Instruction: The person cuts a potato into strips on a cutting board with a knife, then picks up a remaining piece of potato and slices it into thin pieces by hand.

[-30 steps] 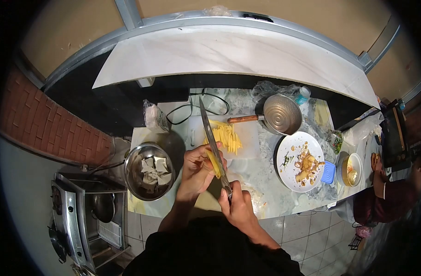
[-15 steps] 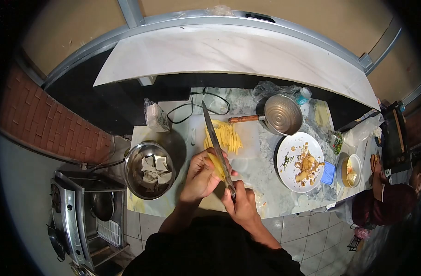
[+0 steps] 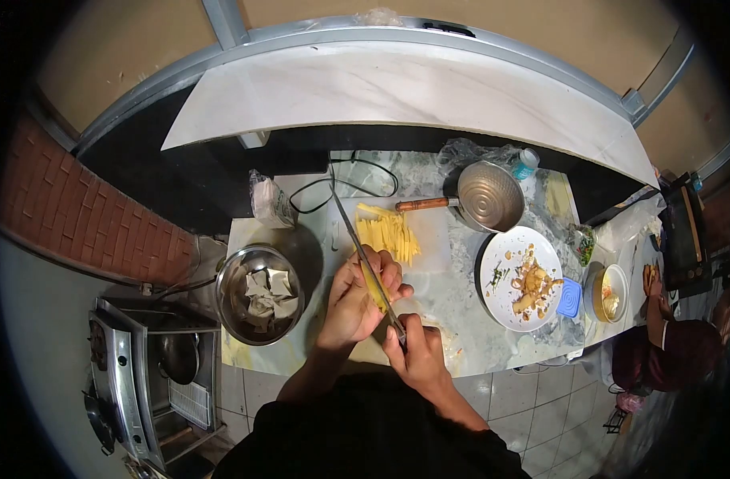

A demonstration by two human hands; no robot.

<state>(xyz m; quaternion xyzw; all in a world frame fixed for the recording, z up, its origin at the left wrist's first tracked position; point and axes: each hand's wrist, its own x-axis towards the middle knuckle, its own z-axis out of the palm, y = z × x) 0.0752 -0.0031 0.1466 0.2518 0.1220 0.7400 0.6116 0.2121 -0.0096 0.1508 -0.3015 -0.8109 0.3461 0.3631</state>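
My left hand (image 3: 347,313) is closed around a peeled yellow potato piece (image 3: 374,292), held up above the counter. In my right hand (image 3: 421,355) is the handle of a long knife (image 3: 350,229). Its narrow blade points away to the upper left and lies along the potato piece, close to my left fingers. Just beyond my hands, a pile of yellow potato strips (image 3: 390,235) rests on a white cutting board (image 3: 435,249). Part of the board is hidden by my left hand and the knife.
A steel bowl (image 3: 223,307) with white pieces stands at left. To the right are a wooden-handled saucepan (image 3: 492,195), a white plate (image 3: 496,307) of peelings, a blue lid (image 3: 569,298) and a tub (image 3: 618,279). A black cable (image 3: 305,191) loops behind. Another person (image 3: 668,355) is at far right.
The knife blade has swung a little to the left and now crosses over the potato piece. My left fingers have shifted to curl over the far side of it.
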